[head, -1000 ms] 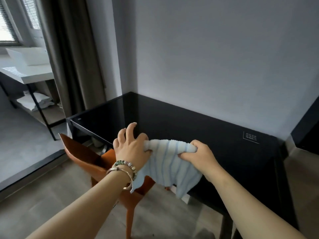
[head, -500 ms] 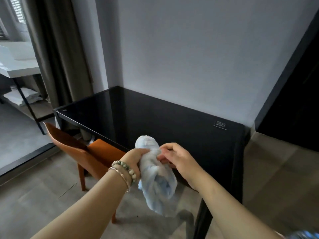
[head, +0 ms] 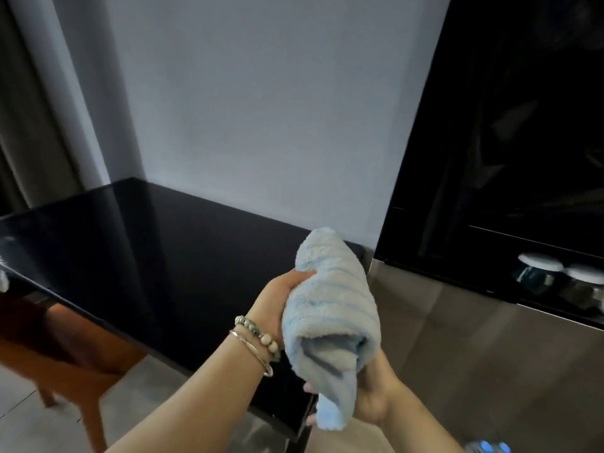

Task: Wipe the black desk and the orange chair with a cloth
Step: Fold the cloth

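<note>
Cloth (head: pixel 330 308), bundled into a loose roll, sits in the air between my hands at the near right corner of the tabletop (head: pixel 157 256), not touching it. My left hand (head: pixel 277 308) grips its upper side; my right hand (head: pixel 369 387) cups the lower end, fingers curled round the hanging tail. It looks soft, light and floppy, so I would bunch it firmly in one palm to wipe. Chair (head: pixel 65 354) waits at left.
</note>
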A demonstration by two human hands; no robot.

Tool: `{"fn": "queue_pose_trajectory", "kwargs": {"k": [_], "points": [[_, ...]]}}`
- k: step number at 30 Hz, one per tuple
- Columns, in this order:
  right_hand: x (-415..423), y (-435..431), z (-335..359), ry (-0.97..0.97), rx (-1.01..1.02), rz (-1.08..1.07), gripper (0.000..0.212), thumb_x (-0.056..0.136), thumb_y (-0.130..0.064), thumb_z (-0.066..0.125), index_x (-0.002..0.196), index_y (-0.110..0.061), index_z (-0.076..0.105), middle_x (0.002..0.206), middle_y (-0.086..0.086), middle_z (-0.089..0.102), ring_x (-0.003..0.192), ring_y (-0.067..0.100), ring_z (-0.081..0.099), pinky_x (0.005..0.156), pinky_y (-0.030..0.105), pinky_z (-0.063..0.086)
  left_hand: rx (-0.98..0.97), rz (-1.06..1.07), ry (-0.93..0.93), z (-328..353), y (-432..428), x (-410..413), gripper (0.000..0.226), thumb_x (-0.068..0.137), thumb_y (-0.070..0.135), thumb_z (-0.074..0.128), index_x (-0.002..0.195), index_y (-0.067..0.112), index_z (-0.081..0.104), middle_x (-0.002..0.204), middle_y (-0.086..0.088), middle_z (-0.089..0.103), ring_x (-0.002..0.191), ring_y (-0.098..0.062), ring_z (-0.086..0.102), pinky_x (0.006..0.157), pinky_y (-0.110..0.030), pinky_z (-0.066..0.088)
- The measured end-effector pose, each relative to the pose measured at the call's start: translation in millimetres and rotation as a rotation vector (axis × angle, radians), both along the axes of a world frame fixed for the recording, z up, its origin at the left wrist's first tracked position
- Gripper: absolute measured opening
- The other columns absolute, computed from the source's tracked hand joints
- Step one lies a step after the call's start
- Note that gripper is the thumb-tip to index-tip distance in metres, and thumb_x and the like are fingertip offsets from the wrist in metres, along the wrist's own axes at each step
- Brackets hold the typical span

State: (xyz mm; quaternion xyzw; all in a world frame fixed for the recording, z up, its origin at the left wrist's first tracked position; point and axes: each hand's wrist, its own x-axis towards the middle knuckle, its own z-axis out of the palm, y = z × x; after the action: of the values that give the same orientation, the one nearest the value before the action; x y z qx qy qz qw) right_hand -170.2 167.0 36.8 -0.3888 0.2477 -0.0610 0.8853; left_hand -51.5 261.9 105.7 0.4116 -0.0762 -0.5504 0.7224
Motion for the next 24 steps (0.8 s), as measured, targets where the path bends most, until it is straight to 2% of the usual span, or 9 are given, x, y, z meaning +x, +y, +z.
{"fn": "queue_pose_trajectory", "kwargs": {"k": [1,3,4,6,8,11,13,17,24], "points": [[-4,-9,4,0.049,-0.032,0.019,0.026,0.086,-0.03,0.06,0.096,-0.007,0.069,0.096,0.018,0.069,0.088,0.036,0.066,0.078,0.049,0.054,-0.012,0.001,0.016,-2,-12,-6,0.026,0.09,0.015,0.049,0.07,0.005,0.062,0.059,-0.008,0.06,0.051,-0.02,0.061,0.05,-0.028,0.053],[-13,-37,11,0.034,0.142,0.026,0.048,0.073,-0.045,0.071,0.092,-0.002,0.073,0.096,0.02,0.069,0.083,0.037,0.068,0.077,0.049,0.056,-0.007,0.03,0.021,-5,-31,-9,0.018,0.082,0.015,0.055,0.095,0.004,0.062,0.082,-0.012,0.063,0.07,-0.024,0.062,0.069,-0.036,0.054],[-15,-54,12,0.038,0.193,0.027,0.054,0.075,-0.052,0.07,0.092,0.0,0.073,0.095,0.02,0.068,0.083,0.035,0.067,0.081,0.047,0.055,0.02,0.052,0.013,-7,-41,-6,0.034,0.08,0.014,0.057,0.113,0.006,0.059,0.095,-0.014,0.063,0.081,-0.028,0.062,0.08,-0.041,0.051],[-15,-79,18,-0.012,0.193,0.021,0.053,0.071,-0.049,0.076,0.091,0.0,0.073,0.092,0.02,0.068,0.081,0.033,0.068,0.079,0.041,0.056,0.112,0.061,-0.029,-13,-59,2,0.045,0.082,0.015,0.057,0.126,0.011,0.054,0.103,-0.016,0.065,0.085,-0.031,0.063,0.08,-0.045,0.053],[-13,-103,22,-0.05,0.158,0.012,0.046,0.066,-0.037,0.082,0.094,-0.001,0.073,0.09,0.02,0.069,0.078,0.031,0.069,0.07,0.038,0.058,0.184,0.051,-0.073,-20,-77,11,0.038,0.084,0.017,0.057,0.121,0.01,0.055,0.089,-0.014,0.068,0.077,-0.03,0.066,0.066,-0.04,0.054],[-4,-141,25,-0.029,0.082,-0.126,0.026,0.08,-0.031,0.066,0.092,-0.009,0.065,0.068,0.011,0.066,0.061,0.021,0.066,0.054,0.029,0.054,0.209,0.033,-0.112,-38,-109,25,0.023,0.085,0.016,0.057,0.107,0.007,0.058,0.072,-0.008,0.071,0.073,-0.026,0.066,0.064,-0.038,0.053],[3,-169,19,0.008,0.078,-0.22,0.017,0.086,-0.028,0.061,0.091,-0.013,0.061,0.059,0.007,0.062,0.051,0.017,0.063,0.044,0.026,0.05,0.215,-0.009,-0.092,-46,-137,31,0.03,0.082,0.017,0.062,0.11,0.007,0.059,0.086,-0.01,0.072,0.081,-0.028,0.067,0.068,-0.041,0.054],[13,-218,22,-0.026,0.141,-0.304,0.013,0.083,-0.022,0.061,0.091,-0.011,0.062,0.061,0.007,0.064,0.055,0.018,0.064,0.047,0.028,0.051,0.185,-0.027,-0.19,-54,-206,54,0.049,0.08,0.02,0.071,0.123,0.008,0.051,0.115,-0.017,0.064,0.099,-0.034,0.065,0.074,-0.046,0.056],[-3,-284,33,-0.093,0.097,-0.495,0.006,0.076,-0.016,0.058,0.071,-0.012,0.06,0.053,0.003,0.052,0.048,0.015,0.054,0.045,0.026,0.045,0.162,-0.16,-0.299,-48,-300,56,0.053,0.078,0.019,0.072,0.126,0.011,0.051,0.117,-0.013,0.064,0.103,-0.031,0.064,0.078,-0.048,0.056]]}}
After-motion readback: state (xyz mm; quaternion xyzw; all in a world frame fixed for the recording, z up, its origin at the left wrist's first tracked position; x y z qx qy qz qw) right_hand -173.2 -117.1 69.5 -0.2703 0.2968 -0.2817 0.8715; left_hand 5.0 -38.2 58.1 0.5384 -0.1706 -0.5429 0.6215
